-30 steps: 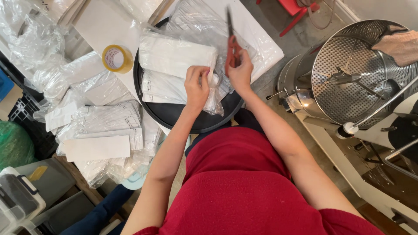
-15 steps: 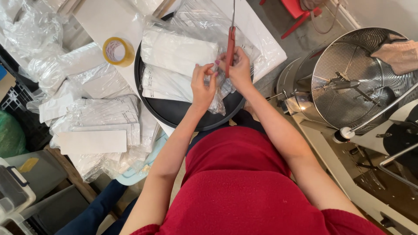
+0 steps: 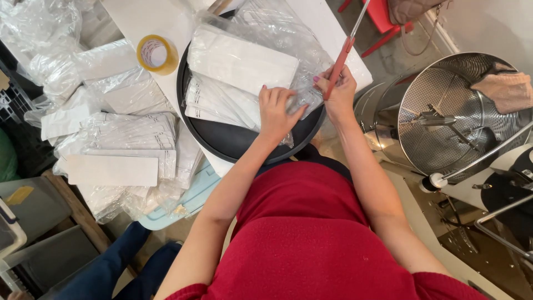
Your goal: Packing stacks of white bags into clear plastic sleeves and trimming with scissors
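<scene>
My right hand (image 3: 340,94) grips the red handles of a pair of scissors (image 3: 345,53), blades pointing up and away. My left hand (image 3: 276,110) presses flat on a clear plastic bag (image 3: 288,41) holding stacks of white paper packets (image 3: 241,64). The bag lies on a round black tray (image 3: 236,145) on a white table (image 3: 139,22). Both hands meet at the bag's near right corner.
A roll of yellow tape (image 3: 157,54) sits on the table left of the tray. More plastic-wrapped white packets (image 3: 119,147) pile up at left. A large perforated steel drum (image 3: 449,116) with a cloth (image 3: 506,90) on its rim stands at right. Red chair legs (image 3: 377,22) are beyond the table.
The scissors have tilted from pointing straight ahead to leaning right. My left hand has shifted along the bag toward its corner, and the view has moved closer.
</scene>
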